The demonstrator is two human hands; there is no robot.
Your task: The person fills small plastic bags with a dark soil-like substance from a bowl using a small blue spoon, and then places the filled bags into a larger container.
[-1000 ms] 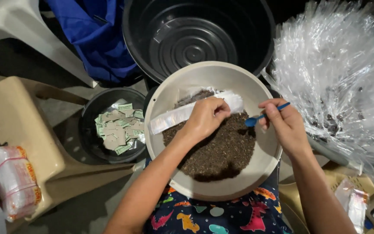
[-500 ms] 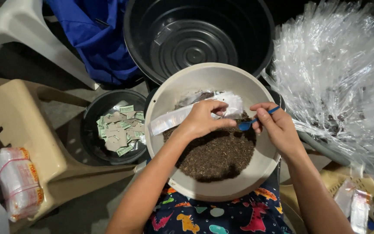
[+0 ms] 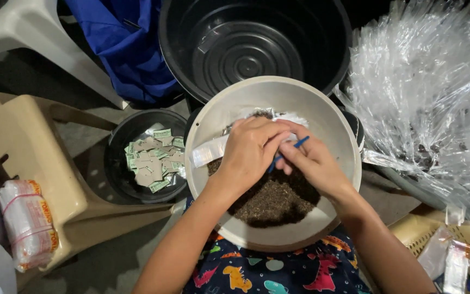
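A round cream basin (image 3: 333, 125) rests on my lap and holds a heap of dark brown granules (image 3: 273, 198). Over it, my left hand (image 3: 248, 152) grips a small clear plastic packet (image 3: 208, 152) whose end sticks out to the left. My right hand (image 3: 311, 163) pinches a thin blue tool (image 3: 299, 145), its tip pointed into the packet's mouth under my left fingers. Both hands touch each other above the granules.
A large black tub (image 3: 257, 46) sits behind the basin. A smaller black bowl (image 3: 121, 163) at left holds several small paper sachets (image 3: 150, 158). A pile of clear plastic bags (image 3: 431, 92) lies at right. A tan plastic chair (image 3: 23, 147) and wrapped bundle (image 3: 25, 223) are at left.
My right hand has moved left with the blue tool until it meets my left hand at the packet's mouth. The left hand has stayed over the basin.
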